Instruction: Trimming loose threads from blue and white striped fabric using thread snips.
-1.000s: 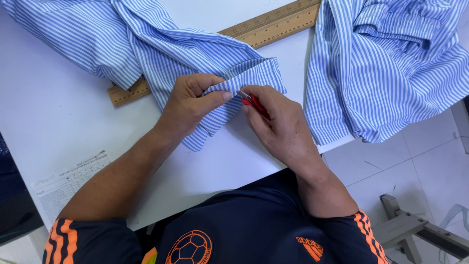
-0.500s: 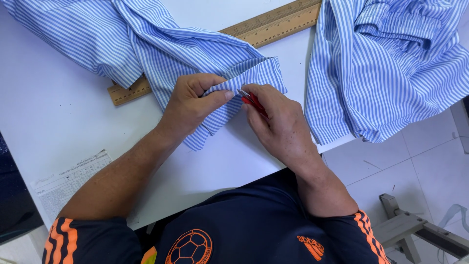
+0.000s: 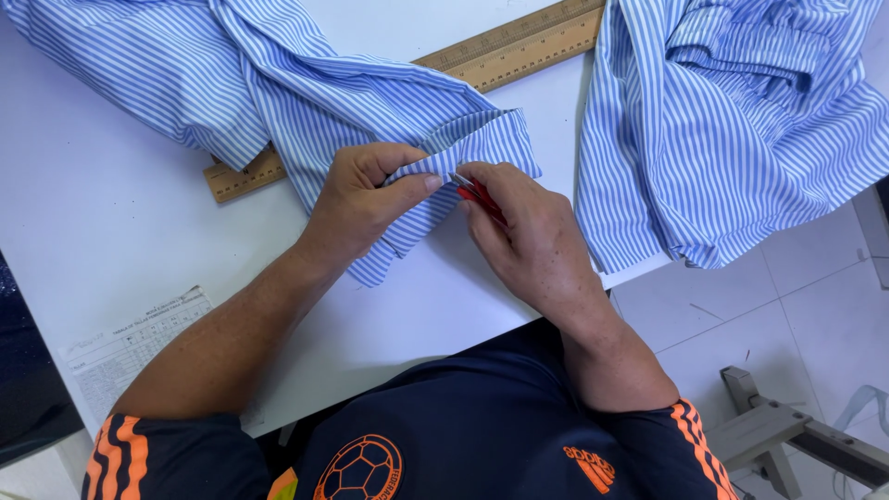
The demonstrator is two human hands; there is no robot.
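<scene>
— From the head view, where's the cuff?

— My left hand (image 3: 366, 199) pinches the striped cuff (image 3: 463, 157) on the white table (image 3: 102, 222); my right hand (image 3: 528, 236) is closed around small red snips (image 3: 477, 193).

— The risk?

— I think the tip could nick the fabric if it slips.

The left hand (image 3: 366, 199) pinches a folded edge of the striped shirt cuff (image 3: 463, 153) at the centre of the frame, thumb and fingers closed on the cloth. The right hand (image 3: 528, 241) holds a small red tool (image 3: 477, 194) in a closed grip, its metal tip touching the cuff just beside the left thumb. The blue-and-white striped shirt (image 3: 259, 83) spreads across the upper left of the white surface (image 3: 111, 231). A wooden ruler (image 3: 509, 46) lies diagonally, partly under the shirt. A second striped garment (image 3: 732, 130) lies at upper right, overhanging the surface edge. A printed paper sheet (image 3: 130, 347) lies at lower left.
</scene>
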